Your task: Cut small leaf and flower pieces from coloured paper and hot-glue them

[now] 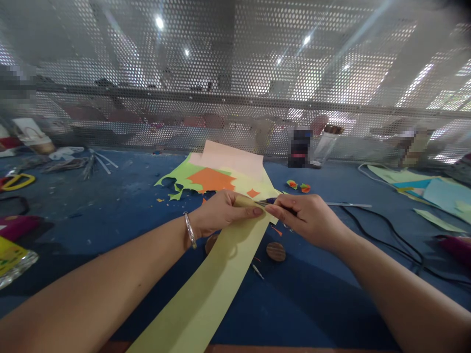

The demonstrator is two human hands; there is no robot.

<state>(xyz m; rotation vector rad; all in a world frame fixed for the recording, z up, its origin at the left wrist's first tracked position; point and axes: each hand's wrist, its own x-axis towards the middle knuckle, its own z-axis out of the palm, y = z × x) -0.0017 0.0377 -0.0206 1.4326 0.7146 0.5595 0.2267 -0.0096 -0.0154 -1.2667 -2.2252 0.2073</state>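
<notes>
A long pale yellow paper strip [217, 284] runs from the table's near edge up to my left hand [226, 213]. That hand is closed on its far end, which is folded or curled over, with the thumb on top. My right hand [307, 215] is closed round a pointed tool [270, 200] with a dark blue body and a metal tip. Its tip touches or nearly touches the paper beside my left thumb; my fingers hide the rest, so its exact kind is unclear. Behind the hands lie orange paper [211, 179] and cut green paper [172, 176].
Two brown oval pieces, one being this wooden-looking one [275, 251], lie near the strip. A black cable [390, 235] crosses the right side. Yellow-handled scissors [20, 182] lie far left, blue paper [447, 196] far right. A perforated metal screen [235, 63] stands behind the table.
</notes>
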